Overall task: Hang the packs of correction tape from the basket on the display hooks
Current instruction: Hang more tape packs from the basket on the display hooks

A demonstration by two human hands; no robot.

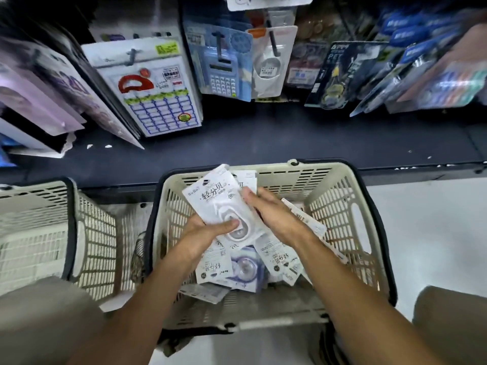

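Observation:
A cream plastic basket (pixel 340 196) stands on the floor in front of me. Both my hands hold a small stack of white correction tape packs (pixel 210 198) above it. My left hand (pixel 203 235) grips the stack's lower end, thumb across the clear blister. My right hand (pixel 266 209) holds the right edge, thumb on the front. More packs (pixel 237 270) lie loose on the basket's bottom. Display hooks (pixel 271 38) stick out of the dark wall above the shelf, loaded with other goods.
A second cream basket (pixel 52 233) lies tipped at the left. A dark shelf ledge (pixel 263 143) runs across behind the baskets. Calculators (pixel 221 72), sticker sheets (pixel 158 96) and blue packs (pixel 411 61) hang above. My knees are at the lower corners.

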